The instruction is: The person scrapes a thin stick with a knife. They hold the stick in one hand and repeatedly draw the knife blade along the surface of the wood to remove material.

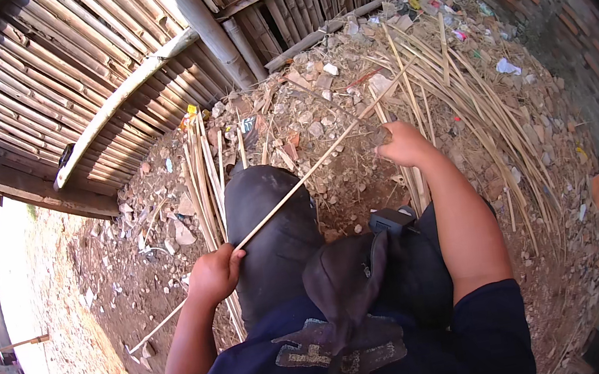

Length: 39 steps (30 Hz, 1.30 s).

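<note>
We see a bamboo fence (74, 80) above rubble ground (334, 107). A heap of split strips (452, 83) lies beside our right hand (404, 144), closed on a dark tool. Our left hand (213, 274) grips a long bamboo strip (299, 183) slanting across our knee (269, 214).

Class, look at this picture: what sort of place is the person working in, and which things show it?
Probably an outdoor yard used for splitting bamboo. A fence of bamboo poles stands behind, split bamboo strips lie piled on rubble-strewn dirt ground, and both hands work a long strip.
</note>
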Each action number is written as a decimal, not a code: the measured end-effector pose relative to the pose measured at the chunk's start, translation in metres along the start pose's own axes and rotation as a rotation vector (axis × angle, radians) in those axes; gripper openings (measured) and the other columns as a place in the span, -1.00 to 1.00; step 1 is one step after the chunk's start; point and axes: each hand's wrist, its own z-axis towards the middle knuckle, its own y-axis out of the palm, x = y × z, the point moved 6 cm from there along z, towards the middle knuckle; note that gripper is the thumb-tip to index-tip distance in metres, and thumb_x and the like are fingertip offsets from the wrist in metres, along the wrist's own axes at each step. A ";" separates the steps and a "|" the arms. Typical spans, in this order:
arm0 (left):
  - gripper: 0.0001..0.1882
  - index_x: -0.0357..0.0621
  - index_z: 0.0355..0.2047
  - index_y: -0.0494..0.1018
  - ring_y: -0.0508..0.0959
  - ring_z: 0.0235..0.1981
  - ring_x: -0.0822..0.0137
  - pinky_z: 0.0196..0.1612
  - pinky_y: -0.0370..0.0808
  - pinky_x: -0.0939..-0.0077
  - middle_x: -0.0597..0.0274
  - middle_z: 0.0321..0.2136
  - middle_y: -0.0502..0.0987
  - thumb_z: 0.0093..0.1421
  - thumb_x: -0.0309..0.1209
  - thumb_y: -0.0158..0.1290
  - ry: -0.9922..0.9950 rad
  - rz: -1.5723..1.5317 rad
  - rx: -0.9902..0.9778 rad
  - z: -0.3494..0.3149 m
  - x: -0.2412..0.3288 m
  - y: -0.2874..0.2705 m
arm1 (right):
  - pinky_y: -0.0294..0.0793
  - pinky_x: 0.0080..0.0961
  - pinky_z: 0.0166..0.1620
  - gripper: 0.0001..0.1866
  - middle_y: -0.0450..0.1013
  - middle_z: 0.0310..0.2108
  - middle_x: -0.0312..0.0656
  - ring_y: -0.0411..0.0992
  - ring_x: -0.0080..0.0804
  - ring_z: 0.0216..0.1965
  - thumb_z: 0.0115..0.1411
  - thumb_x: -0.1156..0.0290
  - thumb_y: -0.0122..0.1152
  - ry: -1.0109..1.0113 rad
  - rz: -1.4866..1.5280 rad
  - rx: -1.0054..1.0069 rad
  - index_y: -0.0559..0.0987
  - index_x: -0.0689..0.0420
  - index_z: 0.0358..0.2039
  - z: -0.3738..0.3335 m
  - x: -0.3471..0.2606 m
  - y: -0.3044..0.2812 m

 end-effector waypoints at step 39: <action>-0.64 -0.12 -0.42 0.35 0.58 -0.57 -0.22 -0.50 0.50 -0.09 -0.11 -0.67 0.51 0.36 -0.10 0.05 -0.024 0.100 0.084 -0.003 0.007 0.000 | 0.54 -0.15 0.00 -0.54 0.60 -0.17 0.10 0.57 0.04 -0.08 0.05 0.33 0.23 0.078 -0.118 -0.011 0.62 0.17 0.00 -0.027 -0.042 -0.019</action>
